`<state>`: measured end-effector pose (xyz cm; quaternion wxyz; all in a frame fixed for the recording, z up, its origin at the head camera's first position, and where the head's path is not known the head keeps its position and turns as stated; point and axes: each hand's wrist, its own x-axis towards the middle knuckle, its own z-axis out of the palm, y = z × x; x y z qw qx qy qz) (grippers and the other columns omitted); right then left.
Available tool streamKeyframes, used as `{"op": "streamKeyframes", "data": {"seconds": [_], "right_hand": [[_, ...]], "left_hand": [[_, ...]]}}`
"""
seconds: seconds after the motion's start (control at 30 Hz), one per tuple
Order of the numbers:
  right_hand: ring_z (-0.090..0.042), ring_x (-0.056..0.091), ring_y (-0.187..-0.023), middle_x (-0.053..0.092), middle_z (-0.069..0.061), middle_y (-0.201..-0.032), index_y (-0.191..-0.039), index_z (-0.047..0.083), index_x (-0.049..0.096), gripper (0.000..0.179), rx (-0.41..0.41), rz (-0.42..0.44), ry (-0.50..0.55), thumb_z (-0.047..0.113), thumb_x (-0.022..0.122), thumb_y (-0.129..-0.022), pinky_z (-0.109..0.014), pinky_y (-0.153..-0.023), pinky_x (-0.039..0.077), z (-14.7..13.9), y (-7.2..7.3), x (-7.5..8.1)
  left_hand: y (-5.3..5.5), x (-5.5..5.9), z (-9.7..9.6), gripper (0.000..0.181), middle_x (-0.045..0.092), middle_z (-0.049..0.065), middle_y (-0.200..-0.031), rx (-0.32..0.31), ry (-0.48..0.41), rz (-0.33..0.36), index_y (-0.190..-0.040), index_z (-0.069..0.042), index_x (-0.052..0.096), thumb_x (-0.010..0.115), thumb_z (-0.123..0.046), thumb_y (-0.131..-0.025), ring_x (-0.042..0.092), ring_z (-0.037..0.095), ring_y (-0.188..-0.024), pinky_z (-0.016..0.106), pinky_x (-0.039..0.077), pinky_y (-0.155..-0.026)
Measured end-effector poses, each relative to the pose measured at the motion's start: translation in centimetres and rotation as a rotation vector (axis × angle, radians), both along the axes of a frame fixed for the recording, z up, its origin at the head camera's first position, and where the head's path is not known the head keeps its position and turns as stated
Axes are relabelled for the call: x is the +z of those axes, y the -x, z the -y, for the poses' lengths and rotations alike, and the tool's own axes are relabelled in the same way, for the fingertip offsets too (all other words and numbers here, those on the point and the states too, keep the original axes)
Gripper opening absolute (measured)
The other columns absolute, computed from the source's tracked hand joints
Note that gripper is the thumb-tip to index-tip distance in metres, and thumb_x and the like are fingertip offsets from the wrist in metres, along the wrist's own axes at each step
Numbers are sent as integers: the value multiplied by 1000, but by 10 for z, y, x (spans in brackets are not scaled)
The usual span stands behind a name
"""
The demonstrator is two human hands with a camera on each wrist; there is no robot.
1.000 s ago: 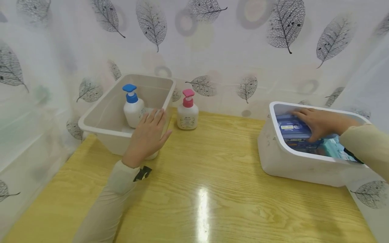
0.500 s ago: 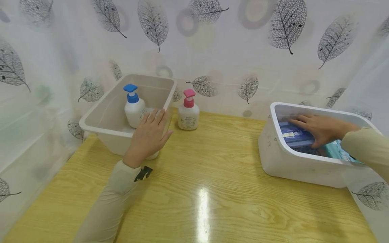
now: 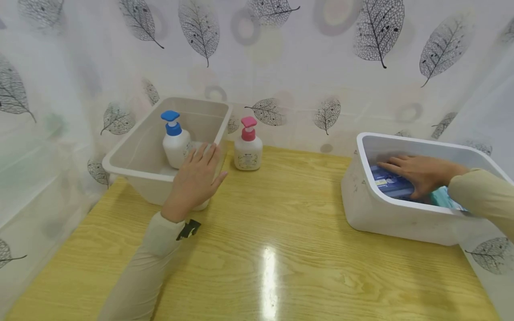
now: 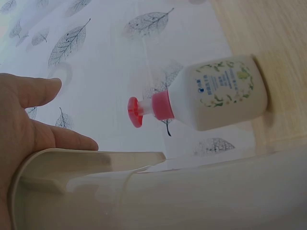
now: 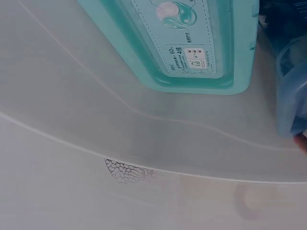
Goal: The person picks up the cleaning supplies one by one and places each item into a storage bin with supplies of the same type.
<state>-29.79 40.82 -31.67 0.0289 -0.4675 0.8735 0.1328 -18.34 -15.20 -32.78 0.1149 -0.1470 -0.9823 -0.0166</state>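
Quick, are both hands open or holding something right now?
Left hand: open, resting on the left bin.
Right hand: holding the blue box inside the right bin.

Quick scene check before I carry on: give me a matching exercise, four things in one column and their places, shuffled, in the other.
Things
1. Blue-topped bottle
2. Pink-topped bottle
3. Blue box
4. Left hand

Places
A. in the right bin, under the right hand
B. on the rim of the left bin
C. standing inside the left bin
D. standing on the table

Right pairs: 1-C, 2-D, 3-A, 4-B
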Motion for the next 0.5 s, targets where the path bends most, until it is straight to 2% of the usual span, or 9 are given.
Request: {"op": "streamKeyframes", "data": {"seconds": [0.17, 0.33, 0.5], "right_hand": [[-33, 55, -109, 52, -18, -124, -137, 2, 39, 112, -45, 6, -47, 69, 76, -55, -53, -88, 48, 1, -1, -2], [-32, 57, -107, 51, -15, -127, -146, 16, 29, 123, -115, 44, -95, 83, 66, -50, -54, -87, 49, 4, -4, -2], [-29, 55, -107, 50, -14, -126, -151, 28, 15, 124, -71, 51, -92, 86, 61, -51, -52, -86, 49, 4, -5, -5]], "left_hand": [[0, 0, 1, 67, 30, 17, -152, -2, -5, -10, -147, -2, 26, 43, -43, -97, 25, 35, -142, 52, 17, -118], [0, -1, 2, 67, 32, 17, -152, -6, -7, -23, -147, -2, 27, 44, -43, -97, 26, 35, -142, 52, 18, -118], [1, 0, 1, 67, 31, 17, -152, -6, -9, -19, -147, -2, 27, 43, -43, -97, 26, 35, -142, 52, 18, -118]]}}
